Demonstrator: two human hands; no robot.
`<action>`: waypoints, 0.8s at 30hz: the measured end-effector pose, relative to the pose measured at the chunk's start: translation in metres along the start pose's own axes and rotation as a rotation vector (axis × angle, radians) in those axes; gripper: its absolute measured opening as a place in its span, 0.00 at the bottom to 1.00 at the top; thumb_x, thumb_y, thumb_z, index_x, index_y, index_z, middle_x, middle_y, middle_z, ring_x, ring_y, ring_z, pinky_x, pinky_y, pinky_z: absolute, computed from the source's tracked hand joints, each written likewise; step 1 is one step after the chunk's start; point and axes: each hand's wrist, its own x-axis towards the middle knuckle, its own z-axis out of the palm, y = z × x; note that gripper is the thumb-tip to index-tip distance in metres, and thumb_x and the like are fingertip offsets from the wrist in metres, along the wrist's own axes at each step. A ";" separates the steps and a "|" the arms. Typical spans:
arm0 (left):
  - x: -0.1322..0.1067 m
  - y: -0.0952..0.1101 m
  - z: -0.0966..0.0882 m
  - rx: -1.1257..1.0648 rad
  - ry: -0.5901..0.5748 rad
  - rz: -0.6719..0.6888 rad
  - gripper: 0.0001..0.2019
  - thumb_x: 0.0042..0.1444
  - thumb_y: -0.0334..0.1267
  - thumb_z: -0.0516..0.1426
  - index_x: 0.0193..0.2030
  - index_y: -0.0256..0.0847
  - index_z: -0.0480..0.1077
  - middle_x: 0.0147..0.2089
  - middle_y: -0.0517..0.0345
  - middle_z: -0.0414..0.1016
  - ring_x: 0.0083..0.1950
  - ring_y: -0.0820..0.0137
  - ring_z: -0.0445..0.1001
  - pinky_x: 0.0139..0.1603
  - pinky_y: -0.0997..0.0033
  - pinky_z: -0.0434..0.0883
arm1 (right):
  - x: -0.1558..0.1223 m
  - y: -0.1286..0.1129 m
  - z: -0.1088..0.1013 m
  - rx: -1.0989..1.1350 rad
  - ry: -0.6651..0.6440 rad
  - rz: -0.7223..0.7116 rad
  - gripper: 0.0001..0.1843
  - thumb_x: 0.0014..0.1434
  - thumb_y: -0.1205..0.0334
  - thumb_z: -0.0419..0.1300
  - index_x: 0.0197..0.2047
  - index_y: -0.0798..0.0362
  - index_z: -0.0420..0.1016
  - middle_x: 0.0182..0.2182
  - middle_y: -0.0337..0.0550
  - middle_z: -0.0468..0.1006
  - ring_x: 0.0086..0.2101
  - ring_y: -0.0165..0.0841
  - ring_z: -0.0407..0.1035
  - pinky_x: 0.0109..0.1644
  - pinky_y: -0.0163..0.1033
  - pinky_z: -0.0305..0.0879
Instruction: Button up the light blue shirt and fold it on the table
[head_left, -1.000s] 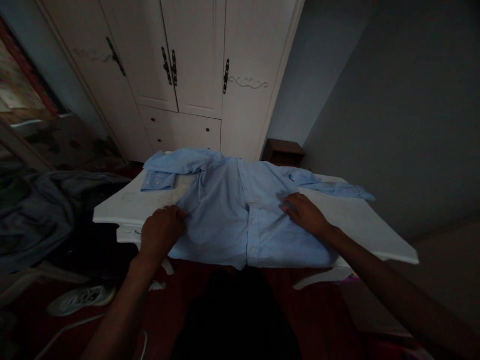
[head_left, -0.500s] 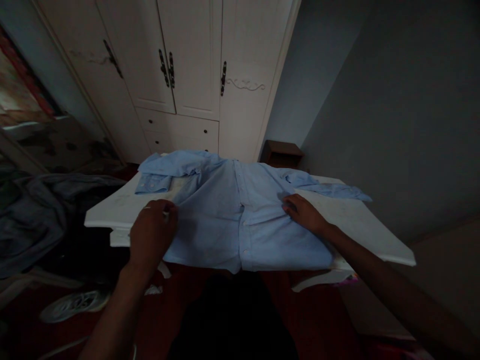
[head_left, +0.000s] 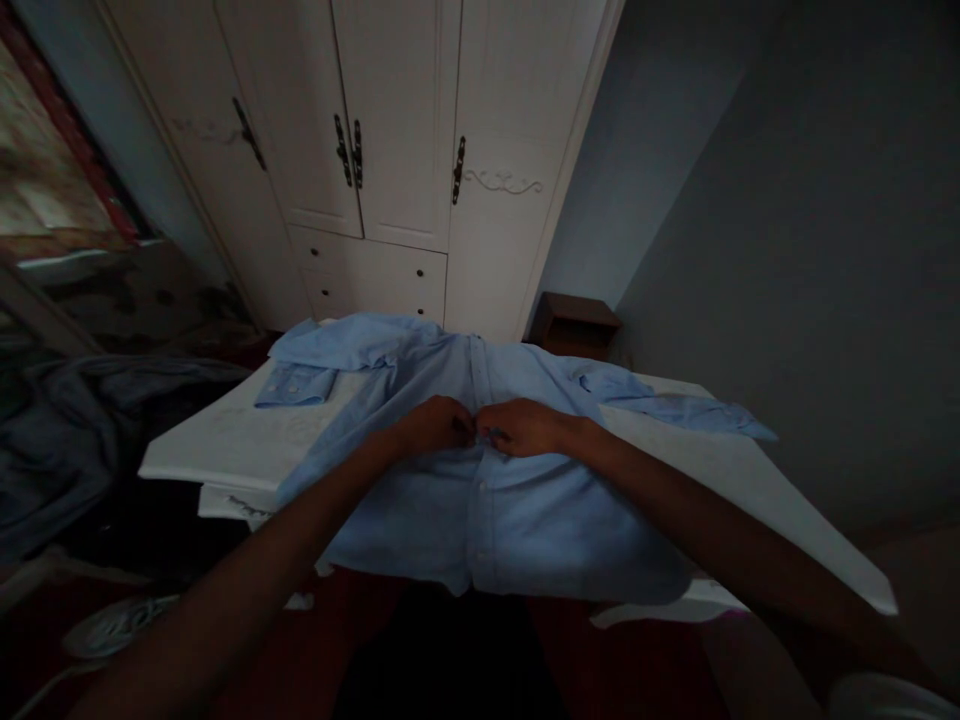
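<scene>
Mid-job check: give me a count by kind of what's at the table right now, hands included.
Hands: 2, left hand and right hand, both pinching the shirt's front
Blue shirt: 1
White table: 1
Total: 4

My left grip [head_left: 437,425] has moved in from the side edge of the shirt [head_left: 540,510]. My right grip [head_left: 523,428] no longer lies flat on the other half. Both now meet at the button strip [head_left: 480,365], fingers curled onto it, fingertips almost touching.
</scene>
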 end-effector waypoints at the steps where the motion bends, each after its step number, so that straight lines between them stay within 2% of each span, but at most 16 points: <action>1: 0.001 -0.002 -0.002 -0.042 -0.019 0.001 0.07 0.50 0.36 0.61 0.35 0.40 0.79 0.37 0.57 0.81 0.40 0.68 0.77 0.41 0.75 0.67 | 0.003 0.001 0.000 -0.004 -0.017 0.010 0.13 0.54 0.72 0.57 0.44 0.54 0.73 0.40 0.44 0.79 0.36 0.35 0.72 0.42 0.40 0.67; 4: 0.004 -0.005 -0.007 -0.139 -0.082 0.045 0.06 0.49 0.37 0.63 0.34 0.39 0.79 0.35 0.58 0.80 0.37 0.70 0.76 0.38 0.76 0.66 | 0.006 0.007 0.000 0.026 -0.022 -0.040 0.15 0.53 0.70 0.59 0.45 0.54 0.72 0.41 0.44 0.78 0.36 0.34 0.72 0.42 0.39 0.67; 10: 0.011 -0.007 -0.011 -0.158 -0.141 0.175 0.04 0.52 0.34 0.61 0.31 0.39 0.79 0.33 0.58 0.77 0.36 0.73 0.74 0.39 0.76 0.65 | 0.000 0.014 -0.003 0.098 0.010 -0.198 0.16 0.59 0.72 0.55 0.49 0.52 0.74 0.43 0.43 0.75 0.40 0.31 0.71 0.45 0.36 0.66; 14: 0.017 -0.016 -0.013 -0.269 -0.220 0.148 0.03 0.50 0.35 0.63 0.32 0.39 0.77 0.32 0.59 0.77 0.35 0.72 0.74 0.38 0.74 0.66 | -0.004 0.013 -0.001 0.049 0.027 -0.216 0.14 0.60 0.69 0.57 0.48 0.52 0.76 0.42 0.45 0.73 0.36 0.30 0.69 0.42 0.36 0.67; 17: 0.021 -0.025 -0.013 -0.383 -0.266 0.107 0.07 0.46 0.36 0.65 0.32 0.38 0.74 0.31 0.61 0.75 0.33 0.73 0.72 0.36 0.75 0.66 | -0.005 0.011 0.006 0.024 0.040 -0.243 0.14 0.58 0.69 0.57 0.46 0.52 0.76 0.45 0.46 0.73 0.38 0.31 0.69 0.40 0.36 0.67; 20: 0.023 -0.027 -0.011 -0.431 -0.269 0.088 0.07 0.45 0.36 0.65 0.31 0.38 0.72 0.30 0.62 0.74 0.32 0.74 0.71 0.35 0.75 0.65 | -0.004 0.011 0.012 0.013 0.056 -0.262 0.19 0.57 0.70 0.56 0.51 0.50 0.74 0.48 0.45 0.71 0.37 0.30 0.68 0.39 0.35 0.66; 24: 0.018 -0.021 -0.007 -0.404 -0.224 0.045 0.06 0.46 0.35 0.63 0.29 0.38 0.70 0.27 0.65 0.70 0.29 0.76 0.67 0.32 0.76 0.62 | -0.004 0.016 0.009 -0.016 0.082 -0.289 0.11 0.57 0.69 0.56 0.42 0.52 0.76 0.43 0.44 0.73 0.36 0.29 0.68 0.40 0.34 0.66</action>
